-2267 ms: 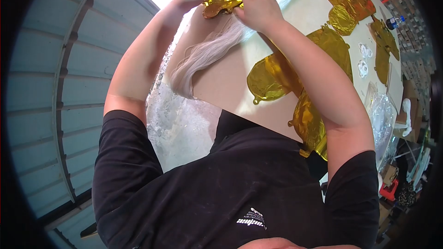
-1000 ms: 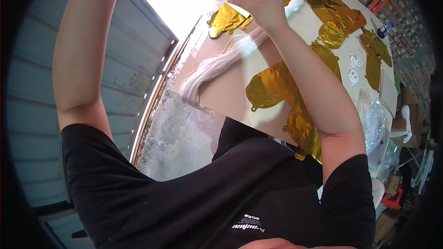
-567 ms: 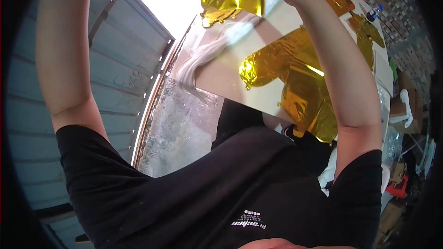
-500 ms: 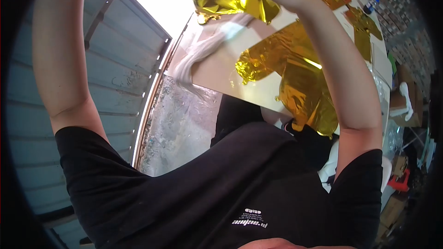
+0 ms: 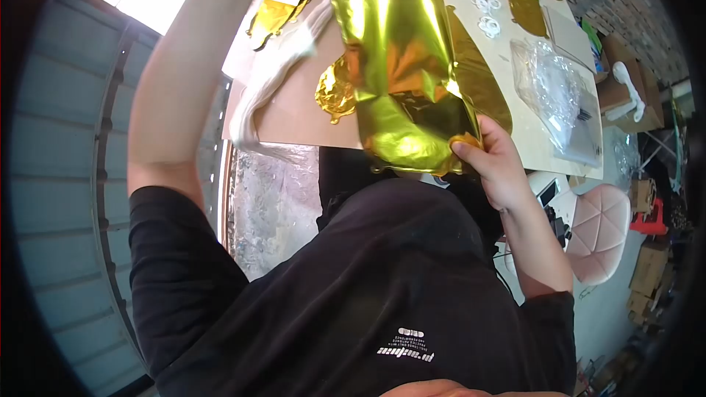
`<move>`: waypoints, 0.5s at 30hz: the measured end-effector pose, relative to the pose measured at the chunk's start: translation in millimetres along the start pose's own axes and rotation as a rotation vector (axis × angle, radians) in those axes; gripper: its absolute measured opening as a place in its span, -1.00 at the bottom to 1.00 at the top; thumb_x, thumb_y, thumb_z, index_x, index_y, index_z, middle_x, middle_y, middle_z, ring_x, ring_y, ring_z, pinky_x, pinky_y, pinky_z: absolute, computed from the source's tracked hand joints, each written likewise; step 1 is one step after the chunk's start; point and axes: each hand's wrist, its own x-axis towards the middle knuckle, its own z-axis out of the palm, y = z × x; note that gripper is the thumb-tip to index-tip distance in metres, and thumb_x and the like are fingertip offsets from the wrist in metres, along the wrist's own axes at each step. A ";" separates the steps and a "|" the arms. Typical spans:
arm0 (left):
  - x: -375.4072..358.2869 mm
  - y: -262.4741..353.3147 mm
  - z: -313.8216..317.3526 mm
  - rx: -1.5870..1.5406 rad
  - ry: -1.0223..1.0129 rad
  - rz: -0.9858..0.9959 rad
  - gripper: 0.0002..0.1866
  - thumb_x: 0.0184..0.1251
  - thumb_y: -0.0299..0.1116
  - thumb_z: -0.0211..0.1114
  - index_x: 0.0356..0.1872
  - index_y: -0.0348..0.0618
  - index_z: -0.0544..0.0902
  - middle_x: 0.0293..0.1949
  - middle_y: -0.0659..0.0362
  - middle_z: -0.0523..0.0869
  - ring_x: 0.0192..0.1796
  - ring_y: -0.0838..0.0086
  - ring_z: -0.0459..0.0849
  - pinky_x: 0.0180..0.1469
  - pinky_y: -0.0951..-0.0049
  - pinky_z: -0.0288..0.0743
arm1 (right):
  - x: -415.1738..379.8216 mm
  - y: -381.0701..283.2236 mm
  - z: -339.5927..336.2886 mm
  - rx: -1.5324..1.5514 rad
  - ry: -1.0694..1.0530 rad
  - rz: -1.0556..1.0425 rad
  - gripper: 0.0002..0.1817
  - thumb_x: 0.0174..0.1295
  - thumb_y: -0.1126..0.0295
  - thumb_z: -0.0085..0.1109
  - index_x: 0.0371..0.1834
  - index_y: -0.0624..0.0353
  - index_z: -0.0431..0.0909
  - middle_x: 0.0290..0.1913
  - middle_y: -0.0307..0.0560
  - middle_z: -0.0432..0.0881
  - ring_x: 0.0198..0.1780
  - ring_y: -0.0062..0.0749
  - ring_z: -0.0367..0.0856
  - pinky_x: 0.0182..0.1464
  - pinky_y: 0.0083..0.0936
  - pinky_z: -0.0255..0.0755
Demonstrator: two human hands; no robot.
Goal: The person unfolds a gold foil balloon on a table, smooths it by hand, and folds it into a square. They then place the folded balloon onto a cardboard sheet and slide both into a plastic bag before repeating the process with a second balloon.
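Note:
A large shiny gold foil piece point(image 5: 401, 66) hangs in front of my body, over the table edge. My right hand point(image 5: 489, 154) pinches its lower right corner between thumb and fingers. My left forearm reaches up past the top edge of the view, so my left hand is hidden from sight. Behind the held foil, more gold foil point(image 5: 478, 66) lies on the table, and another crumpled gold piece point(image 5: 290, 0) is at the upper left. A bundle of pale strands point(image 5: 276, 77) trails across the table's left part.
On the table point(image 5: 526, 140) to the right are clear plastic packaging point(image 5: 551, 95) and small white coils point(image 5: 487, 18). A pinkish padded chair point(image 5: 599, 231) stands beyond the near right corner. Cardboard boxes point(image 5: 647, 272) are at the far right, and a ridged metal wall point(image 5: 55, 176) is on the left.
My right hand has come down and right, now holding a foil corner near the table edge. The foil has come nearer and spread downward. My left forearm has shifted right in the view.

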 end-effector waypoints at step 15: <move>5.2 -141.0 173.9 0.119 -0.217 -0.171 -0.79 0.47 -0.31 0.54 -0.19 -0.27 0.78 -0.32 0.10 0.84 -0.25 0.43 0.77 -0.12 0.32 0.63 | -39.3 49.8 -29.0 0.011 0.353 -0.053 -0.44 0.43 0.71 0.37 0.43 0.20 0.39 0.07 -0.14 0.74 0.05 -0.61 0.70 0.16 -0.65 0.57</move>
